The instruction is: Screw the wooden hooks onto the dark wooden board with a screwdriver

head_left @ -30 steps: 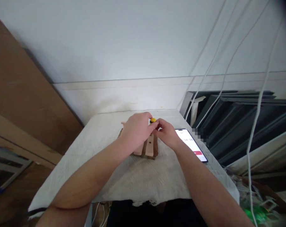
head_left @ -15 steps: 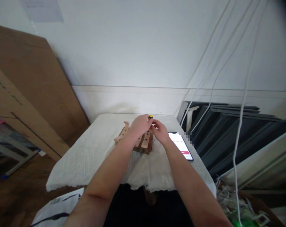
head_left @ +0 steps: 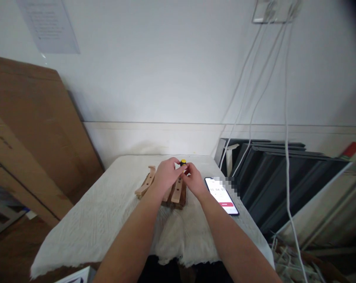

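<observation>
A set of wooden slats [head_left: 177, 191] with small holes lies on a small table covered in white cloth [head_left: 113, 216]. One loose slat [head_left: 145, 182] sticks out to the left. My left hand [head_left: 165, 176] rests on the slats, fingers curled, and pinches a small yellow-and-black object [head_left: 183, 162] at the far end. My right hand [head_left: 194, 181] meets it from the right, fingertips pinched at the same object. What the object is stays unclear.
A phone [head_left: 221, 190] with a lit timer screen lies on the cloth to the right of my hands. Brown cardboard sheets [head_left: 33, 129] lean on the wall at left. Dark panels [head_left: 284, 173] lean at right. White cables [head_left: 254, 90] hang from the wall.
The camera has tilted up and drawn back, so more wall shows. Both hands have stayed pinched at the yellow-and-black object above the slats.
</observation>
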`<state>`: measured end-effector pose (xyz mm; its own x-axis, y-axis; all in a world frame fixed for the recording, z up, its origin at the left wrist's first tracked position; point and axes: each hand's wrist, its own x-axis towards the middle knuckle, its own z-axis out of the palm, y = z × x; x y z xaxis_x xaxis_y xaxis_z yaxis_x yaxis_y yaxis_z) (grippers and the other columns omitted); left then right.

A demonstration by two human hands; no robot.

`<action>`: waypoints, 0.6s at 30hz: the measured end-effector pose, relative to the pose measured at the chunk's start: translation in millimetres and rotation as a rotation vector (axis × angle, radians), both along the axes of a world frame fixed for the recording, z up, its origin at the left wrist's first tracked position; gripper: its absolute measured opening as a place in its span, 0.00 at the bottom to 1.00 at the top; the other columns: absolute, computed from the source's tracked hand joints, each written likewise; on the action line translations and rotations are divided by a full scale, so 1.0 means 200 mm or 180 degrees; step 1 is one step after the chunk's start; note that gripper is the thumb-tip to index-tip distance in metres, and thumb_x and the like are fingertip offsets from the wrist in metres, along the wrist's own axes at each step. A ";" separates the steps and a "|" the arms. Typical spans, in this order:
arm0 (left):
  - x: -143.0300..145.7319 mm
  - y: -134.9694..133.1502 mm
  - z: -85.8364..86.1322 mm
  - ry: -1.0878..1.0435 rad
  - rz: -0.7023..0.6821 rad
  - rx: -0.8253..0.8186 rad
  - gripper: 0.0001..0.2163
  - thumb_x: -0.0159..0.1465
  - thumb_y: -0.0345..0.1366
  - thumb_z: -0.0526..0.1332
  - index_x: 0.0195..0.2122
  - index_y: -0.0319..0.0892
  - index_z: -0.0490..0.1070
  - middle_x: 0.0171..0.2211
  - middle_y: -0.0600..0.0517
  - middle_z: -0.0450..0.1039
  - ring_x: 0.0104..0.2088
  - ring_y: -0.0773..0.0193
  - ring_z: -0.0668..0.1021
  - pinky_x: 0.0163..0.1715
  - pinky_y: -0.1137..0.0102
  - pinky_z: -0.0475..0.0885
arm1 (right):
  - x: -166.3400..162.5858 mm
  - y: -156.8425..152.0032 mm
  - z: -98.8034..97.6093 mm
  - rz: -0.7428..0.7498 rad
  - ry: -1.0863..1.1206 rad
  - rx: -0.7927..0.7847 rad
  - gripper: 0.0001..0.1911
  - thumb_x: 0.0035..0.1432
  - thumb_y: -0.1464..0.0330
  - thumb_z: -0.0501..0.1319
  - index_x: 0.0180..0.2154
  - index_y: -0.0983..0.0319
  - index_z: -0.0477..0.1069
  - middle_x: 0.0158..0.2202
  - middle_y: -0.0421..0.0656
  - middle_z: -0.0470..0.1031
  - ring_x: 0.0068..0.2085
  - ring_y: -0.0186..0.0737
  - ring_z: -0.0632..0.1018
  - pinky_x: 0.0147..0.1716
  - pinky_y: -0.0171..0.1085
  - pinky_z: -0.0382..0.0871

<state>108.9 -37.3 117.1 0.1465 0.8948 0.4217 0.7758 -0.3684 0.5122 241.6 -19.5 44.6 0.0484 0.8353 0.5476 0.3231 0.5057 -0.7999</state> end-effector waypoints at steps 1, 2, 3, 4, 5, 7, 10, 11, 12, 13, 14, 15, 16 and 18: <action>0.00 0.00 0.00 0.0010 0.0008 0.0001 0.16 0.61 0.48 0.60 0.38 0.41 0.76 0.23 0.53 0.71 0.23 0.65 0.70 0.24 0.72 0.55 | 0.00 0.00 0.00 -0.0010 0.0011 -0.0005 0.11 0.48 0.63 0.60 0.34 0.59 0.64 0.28 0.37 0.70 0.27 0.37 0.71 0.27 0.37 0.65; 0.01 -0.01 0.00 0.0018 0.0003 0.0011 0.15 0.61 0.47 0.60 0.38 0.41 0.76 0.23 0.53 0.71 0.23 0.65 0.69 0.23 0.71 0.55 | 0.00 -0.01 0.00 -0.0005 0.0022 -0.0007 0.11 0.48 0.64 0.60 0.35 0.59 0.63 0.28 0.37 0.70 0.27 0.37 0.71 0.26 0.37 0.65; 0.01 -0.01 0.00 0.0026 -0.0033 0.0025 0.14 0.62 0.46 0.60 0.38 0.41 0.76 0.23 0.53 0.71 0.23 0.65 0.69 0.23 0.71 0.54 | 0.00 -0.01 0.01 0.0015 0.0032 -0.0005 0.11 0.48 0.64 0.59 0.36 0.59 0.64 0.29 0.38 0.71 0.27 0.37 0.71 0.26 0.37 0.65; 0.01 -0.01 0.00 0.0030 -0.0102 0.0043 0.13 0.62 0.44 0.59 0.38 0.41 0.76 0.22 0.53 0.71 0.23 0.65 0.69 0.23 0.71 0.54 | 0.00 -0.01 0.01 0.0052 0.0039 -0.0002 0.12 0.48 0.64 0.58 0.37 0.59 0.65 0.31 0.39 0.72 0.28 0.37 0.71 0.26 0.36 0.65; 0.01 -0.01 -0.01 0.0027 -0.0199 0.0060 0.12 0.63 0.43 0.58 0.38 0.41 0.76 0.23 0.53 0.71 0.23 0.65 0.69 0.24 0.71 0.54 | 0.00 -0.02 0.02 0.0101 0.0038 0.0001 0.13 0.49 0.64 0.57 0.39 0.60 0.65 0.33 0.41 0.73 0.29 0.37 0.71 0.26 0.36 0.65; 0.02 0.00 -0.02 -0.0020 -0.0394 0.0075 0.11 0.64 0.40 0.56 0.38 0.41 0.75 0.23 0.52 0.71 0.24 0.65 0.69 0.24 0.72 0.55 | 0.01 -0.02 0.03 0.0186 -0.0001 0.0002 0.14 0.50 0.65 0.55 0.40 0.60 0.68 0.35 0.42 0.74 0.29 0.37 0.71 0.26 0.36 0.66; 0.02 0.01 -0.04 -0.0161 -0.0534 -0.0015 0.11 0.64 0.39 0.55 0.36 0.40 0.74 0.24 0.53 0.70 0.24 0.65 0.70 0.24 0.72 0.56 | 0.02 -0.02 0.04 0.0165 -0.0096 -0.0001 0.10 0.48 0.66 0.57 0.35 0.60 0.70 0.31 0.41 0.74 0.28 0.37 0.71 0.28 0.37 0.65; 0.02 0.01 -0.04 -0.0236 -0.0513 -0.0062 0.11 0.63 0.40 0.56 0.36 0.40 0.74 0.23 0.53 0.70 0.24 0.65 0.70 0.23 0.72 0.56 | 0.02 -0.02 0.04 0.0117 -0.0113 -0.0006 0.08 0.48 0.66 0.58 0.32 0.60 0.69 0.29 0.40 0.72 0.28 0.37 0.70 0.28 0.37 0.65; 0.01 0.01 -0.04 -0.0306 -0.0461 -0.0097 0.12 0.63 0.42 0.57 0.37 0.40 0.74 0.23 0.53 0.69 0.24 0.65 0.70 0.23 0.72 0.56 | 0.02 -0.02 0.04 0.0068 -0.0121 -0.0016 0.06 0.47 0.66 0.59 0.31 0.60 0.68 0.27 0.39 0.71 0.27 0.37 0.70 0.28 0.37 0.64; 0.01 0.01 -0.04 -0.0361 -0.0388 -0.0109 0.14 0.62 0.44 0.58 0.38 0.39 0.74 0.22 0.54 0.69 0.23 0.65 0.70 0.22 0.72 0.56 | 0.02 -0.02 0.04 0.0033 -0.0125 -0.0026 0.06 0.47 0.65 0.60 0.30 0.60 0.67 0.25 0.38 0.69 0.26 0.37 0.69 0.27 0.37 0.63; 0.00 0.02 -0.04 -0.0396 -0.0317 -0.0097 0.15 0.61 0.46 0.59 0.38 0.39 0.74 0.22 0.54 0.69 0.23 0.65 0.70 0.23 0.72 0.57 | 0.02 -0.02 0.04 0.0025 -0.0128 -0.0033 0.07 0.47 0.65 0.61 0.30 0.60 0.67 0.25 0.38 0.69 0.26 0.37 0.69 0.27 0.37 0.63; 0.00 0.02 -0.03 -0.0404 -0.0275 -0.0068 0.15 0.61 0.46 0.59 0.38 0.39 0.75 0.23 0.53 0.70 0.24 0.64 0.70 0.23 0.72 0.57 | 0.01 -0.02 0.04 0.0045 -0.0131 -0.0034 0.07 0.48 0.64 0.61 0.31 0.60 0.67 0.26 0.38 0.70 0.27 0.37 0.69 0.27 0.37 0.64; 0.00 0.02 -0.03 -0.0392 -0.0273 -0.0033 0.15 0.61 0.46 0.58 0.37 0.39 0.75 0.23 0.53 0.71 0.25 0.64 0.71 0.24 0.71 0.59 | 0.01 -0.03 0.04 0.0087 -0.0133 -0.0031 0.08 0.49 0.64 0.60 0.33 0.60 0.69 0.28 0.40 0.72 0.27 0.37 0.70 0.28 0.37 0.65; -0.01 0.02 -0.02 -0.0386 -0.0407 -0.0004 0.13 0.63 0.42 0.56 0.36 0.39 0.75 0.26 0.51 0.74 0.28 0.63 0.73 0.27 0.71 0.62 | 0.01 -0.03 0.05 0.0199 -0.0130 -0.0030 0.11 0.51 0.63 0.58 0.37 0.60 0.71 0.35 0.42 0.75 0.30 0.37 0.71 0.31 0.37 0.67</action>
